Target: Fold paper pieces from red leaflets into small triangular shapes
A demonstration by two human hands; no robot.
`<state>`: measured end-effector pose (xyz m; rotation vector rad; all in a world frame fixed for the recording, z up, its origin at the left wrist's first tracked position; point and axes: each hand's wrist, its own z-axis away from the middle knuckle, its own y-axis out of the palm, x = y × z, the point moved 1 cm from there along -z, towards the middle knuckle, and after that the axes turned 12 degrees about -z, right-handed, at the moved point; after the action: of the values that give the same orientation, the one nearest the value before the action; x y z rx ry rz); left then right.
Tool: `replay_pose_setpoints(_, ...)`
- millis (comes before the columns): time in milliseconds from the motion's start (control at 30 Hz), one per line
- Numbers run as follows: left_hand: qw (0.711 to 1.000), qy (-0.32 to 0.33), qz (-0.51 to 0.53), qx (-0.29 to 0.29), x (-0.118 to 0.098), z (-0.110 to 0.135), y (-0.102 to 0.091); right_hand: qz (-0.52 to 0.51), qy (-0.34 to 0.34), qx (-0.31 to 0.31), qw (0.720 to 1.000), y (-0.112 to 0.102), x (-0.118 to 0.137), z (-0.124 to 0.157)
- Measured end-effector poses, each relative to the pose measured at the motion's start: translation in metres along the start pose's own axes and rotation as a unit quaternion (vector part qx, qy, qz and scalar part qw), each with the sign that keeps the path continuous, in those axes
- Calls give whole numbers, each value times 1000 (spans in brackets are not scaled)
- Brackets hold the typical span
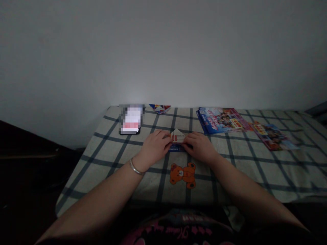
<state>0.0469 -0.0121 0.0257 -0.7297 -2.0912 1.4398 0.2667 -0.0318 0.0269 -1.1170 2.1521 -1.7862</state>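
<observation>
Between my hands lies a folded paper [178,135] with a pointed top, white with red print, and a blue strip along its lower edge. My left hand [157,144] has its fingers closed on the paper's left side. At the right side, my right hand [198,144] pinches the other corner. Fingers cover both ends of the paper. Just below it on the cloth is an orange bear picture [182,175].
A lit phone [131,119] lies at the back left. Beside it, near the wall, is a folded colourful paper triangle [160,108]. Printed leaflets [221,119] lie at the back right, with another leaflet [276,136] farther right. A checked cloth [114,149] covers the table.
</observation>
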Motion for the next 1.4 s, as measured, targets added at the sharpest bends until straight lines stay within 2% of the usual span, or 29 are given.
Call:
replay_pose_setpoints(167, 1000, -19, 14, -8, -1, -2, 0, -25, 6, -45, 999, 4, -6, -2)
replay_pose_setpoints(400, 998, -50, -16, 15, -5, -7, 1, -32, 54, -65, 996, 8, -5, -5)
replay_pose_setpoints(733, 996, -73, -51, 18, -6, -11, 5, -45, 140, -64, 987, 9, -6, -15)
replay_pose_setpoints(967, 996, -69, -46, 15, -7, -13, 5, -51, 163, -52, 984, 9, -6, -19)
replay_pose_setpoints(1133, 996, -67, -56, -21, -7, -13, 5, -67, 173, -61, 981, 11, -10, -20)
replay_pose_setpoints(1400, 988, -142, -3, -57, -1, -11, 11, -92, 177, -71, 977, 13, -16, -21)
